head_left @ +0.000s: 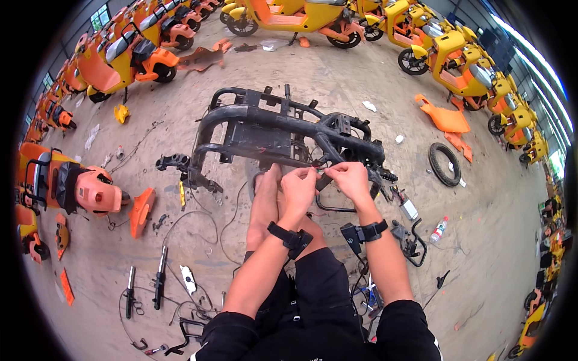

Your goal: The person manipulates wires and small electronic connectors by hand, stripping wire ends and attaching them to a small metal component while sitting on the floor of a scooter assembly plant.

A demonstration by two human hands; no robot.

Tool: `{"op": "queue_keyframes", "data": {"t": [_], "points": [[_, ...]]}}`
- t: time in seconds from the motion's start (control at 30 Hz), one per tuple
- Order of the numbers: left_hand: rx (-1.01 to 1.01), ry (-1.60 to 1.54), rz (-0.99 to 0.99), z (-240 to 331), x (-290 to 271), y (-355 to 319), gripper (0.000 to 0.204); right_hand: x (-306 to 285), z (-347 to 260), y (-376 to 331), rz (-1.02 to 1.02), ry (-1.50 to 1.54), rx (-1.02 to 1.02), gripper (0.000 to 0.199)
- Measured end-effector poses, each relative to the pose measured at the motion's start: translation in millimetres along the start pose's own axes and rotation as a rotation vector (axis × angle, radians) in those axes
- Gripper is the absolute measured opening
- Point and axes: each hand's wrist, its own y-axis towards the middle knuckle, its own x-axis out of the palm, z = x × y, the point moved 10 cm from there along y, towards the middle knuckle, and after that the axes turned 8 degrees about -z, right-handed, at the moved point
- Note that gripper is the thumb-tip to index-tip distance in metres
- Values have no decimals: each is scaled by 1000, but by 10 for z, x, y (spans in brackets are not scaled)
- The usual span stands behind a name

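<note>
A black scooter frame of bent tubes lies on the floor in front of me. At its near side my left hand and my right hand meet, fingers pinched together, almost touching. Between the fingertips is something small and thin, with a hint of red; its kind cannot be made out. A short dark strip shows beside my right fingertips; whether it is held or part of the frame is unclear. Both wrists wear black straps with small boxes.
Around me lie shock absorbers, loose cables, a tyre, an orange body panel, a plastic bottle and a bent black bracket. Rows of yellow and orange scooters stand along the far side, left and right.
</note>
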Motion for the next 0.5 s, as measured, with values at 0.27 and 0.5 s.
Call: {"op": "queue_keyframes", "data": {"t": [0.27, 0.5], "points": [[12, 54, 15, -14, 6, 7, 25, 198, 302, 68, -97, 218, -1, 21], [90, 80, 53, -74, -40, 35, 24, -57, -205, 38, 84, -178, 29, 15]]}}
